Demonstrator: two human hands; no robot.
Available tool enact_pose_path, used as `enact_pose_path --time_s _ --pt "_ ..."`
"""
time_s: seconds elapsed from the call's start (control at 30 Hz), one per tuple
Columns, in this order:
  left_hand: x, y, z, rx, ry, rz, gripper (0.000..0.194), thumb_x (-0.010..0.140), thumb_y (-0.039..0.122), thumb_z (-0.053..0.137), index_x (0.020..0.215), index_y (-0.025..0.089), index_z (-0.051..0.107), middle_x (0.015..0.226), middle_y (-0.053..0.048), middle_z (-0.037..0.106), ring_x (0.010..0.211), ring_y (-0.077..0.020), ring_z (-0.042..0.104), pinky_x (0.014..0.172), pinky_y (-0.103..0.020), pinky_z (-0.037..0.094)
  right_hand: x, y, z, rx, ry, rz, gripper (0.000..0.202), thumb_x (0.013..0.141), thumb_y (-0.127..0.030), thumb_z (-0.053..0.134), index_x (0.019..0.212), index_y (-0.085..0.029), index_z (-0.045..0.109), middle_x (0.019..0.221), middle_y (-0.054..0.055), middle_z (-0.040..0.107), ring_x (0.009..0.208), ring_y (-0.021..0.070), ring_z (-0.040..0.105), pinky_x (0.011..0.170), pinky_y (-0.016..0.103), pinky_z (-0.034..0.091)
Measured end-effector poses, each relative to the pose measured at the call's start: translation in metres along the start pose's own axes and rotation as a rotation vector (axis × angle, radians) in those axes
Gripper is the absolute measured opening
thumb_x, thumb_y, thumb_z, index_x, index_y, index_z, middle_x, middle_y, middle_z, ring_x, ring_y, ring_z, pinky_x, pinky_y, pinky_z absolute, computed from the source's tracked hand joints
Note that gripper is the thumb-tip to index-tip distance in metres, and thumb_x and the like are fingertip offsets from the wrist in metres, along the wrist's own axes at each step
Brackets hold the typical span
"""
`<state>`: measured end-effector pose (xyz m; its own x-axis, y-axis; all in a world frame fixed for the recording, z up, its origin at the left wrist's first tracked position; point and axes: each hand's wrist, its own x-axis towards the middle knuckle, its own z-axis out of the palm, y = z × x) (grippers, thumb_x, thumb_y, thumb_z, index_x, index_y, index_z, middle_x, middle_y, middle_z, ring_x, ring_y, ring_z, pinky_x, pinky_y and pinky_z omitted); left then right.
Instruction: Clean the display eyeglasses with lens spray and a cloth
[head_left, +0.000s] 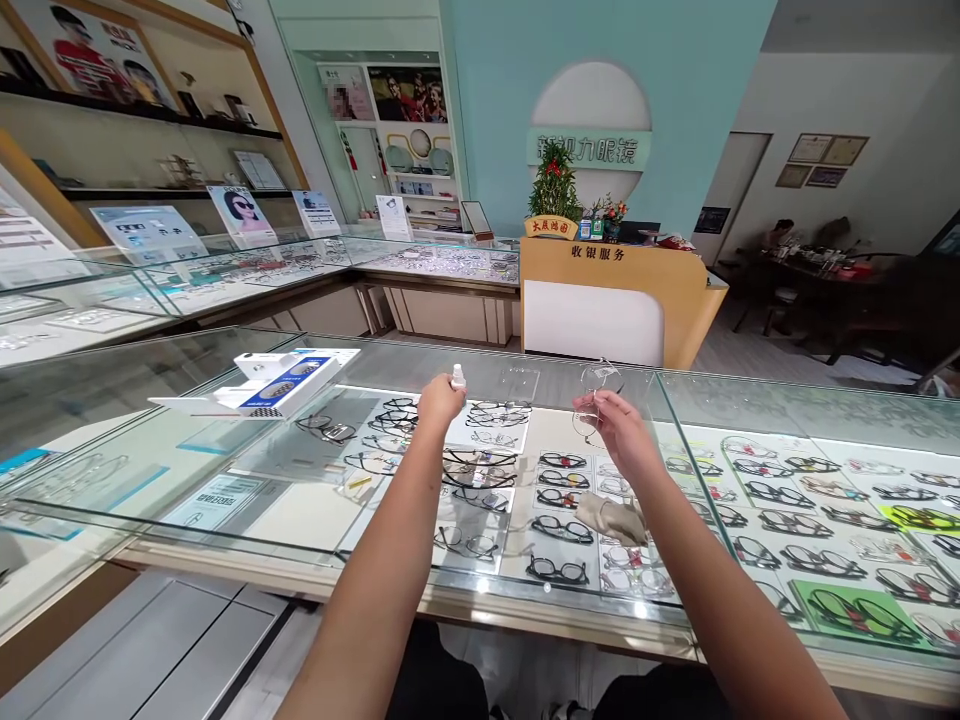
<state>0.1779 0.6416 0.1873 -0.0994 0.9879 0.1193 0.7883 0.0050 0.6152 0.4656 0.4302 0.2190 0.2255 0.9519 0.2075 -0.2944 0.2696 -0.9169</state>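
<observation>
My left hand (441, 402) is closed around a small white bottle (458, 377) with a narrow top, held over the far half of the glass counter. Farther right, my right hand (619, 425) pinches a pair of thin-rimmed eyeglasses (587, 422), turned so that one lens stands above the other. A crumpled beige cloth (613, 518) lies on the glass below my right wrist. Beneath the glass, rows of dark-framed glasses (561, 498) are laid out under and between my arms.
An open white and blue box (289, 385) stands on the counter at the left. The glass display counter (300, 535) stretches across in front of me, with more frames (821, 562) inside at the right. Beyond stands a cashier desk (592, 315). People sit at a table far right.
</observation>
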Motion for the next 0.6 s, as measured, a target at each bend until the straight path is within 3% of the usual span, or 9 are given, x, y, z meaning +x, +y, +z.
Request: enact_pose_path --time_s 0.27,0.4,0.47,0.5,0.57,0.6 --pt "-0.005 0.008 -0.004 0.051 -0.044 -0.030 0.032 0.088 0.027 0.069 0.118 0.017 0.070 0.129 -0.021 0.075 0.119 -0.0401 0.068 0.088 -0.044 0.046 0.000 -0.001 0.000 0.025 -0.004 0.006 0.027 0.083 -0.051 0.084 0.087 -0.026 0.075 0.103 0.006 0.080 0.102 0.0249 0.070 0.091 0.038 0.052" --pt "-0.017 0.019 -0.013 0.060 -0.054 -0.053 0.051 0.088 0.028 0.070 0.135 0.012 0.061 0.136 -0.026 0.069 0.125 -0.0419 0.064 0.093 -0.046 0.047 0.001 -0.001 0.000 0.043 -0.007 0.012 0.027 0.082 -0.050 0.085 0.086 -0.026 0.076 0.103 0.005 0.080 0.101 0.0231 0.069 0.091 0.036 0.051" --pt "-0.030 0.032 -0.020 0.074 0.085 -0.021 0.067 0.085 0.031 0.074 0.145 0.009 0.053 0.144 -0.029 0.062 0.130 -0.0439 0.059 0.099 -0.049 0.046 0.003 -0.003 -0.003 0.063 0.003 0.005 0.027 0.081 -0.050 0.086 0.086 -0.026 0.076 0.102 0.005 0.080 0.101 0.0227 0.069 0.091 0.035 0.051" --pt "-0.038 0.040 -0.024 0.077 0.216 0.023 0.073 0.084 0.033 0.076 0.148 0.009 0.050 0.148 -0.029 0.057 0.133 -0.0449 0.056 0.102 -0.051 0.045 0.005 -0.005 -0.005 0.074 0.012 -0.004 0.027 0.080 -0.050 0.087 0.086 -0.026 0.076 0.102 0.005 0.080 0.101 0.0226 0.070 0.091 0.035 0.051" --pt "-0.059 0.059 -0.030 0.021 0.482 0.179 0.066 0.089 0.034 0.070 0.148 0.013 0.051 0.149 -0.026 0.055 0.136 -0.0443 0.052 0.107 -0.054 0.041 0.009 -0.009 -0.011 0.092 0.043 -0.031 0.028 0.078 -0.050 0.087 0.086 -0.026 0.076 0.102 0.005 0.080 0.100 0.0224 0.070 0.090 0.035 0.051" --pt "-0.071 0.070 -0.032 -0.044 0.537 0.283 0.057 0.091 0.033 0.067 0.144 0.015 0.055 0.143 -0.023 0.059 0.133 -0.0417 0.054 0.108 -0.054 0.041 0.011 -0.011 -0.014 0.099 0.062 -0.046 0.028 0.077 -0.050 0.088 0.086 -0.026 0.076 0.102 0.005 0.080 0.100 0.0222 0.070 0.089 0.034 0.051"
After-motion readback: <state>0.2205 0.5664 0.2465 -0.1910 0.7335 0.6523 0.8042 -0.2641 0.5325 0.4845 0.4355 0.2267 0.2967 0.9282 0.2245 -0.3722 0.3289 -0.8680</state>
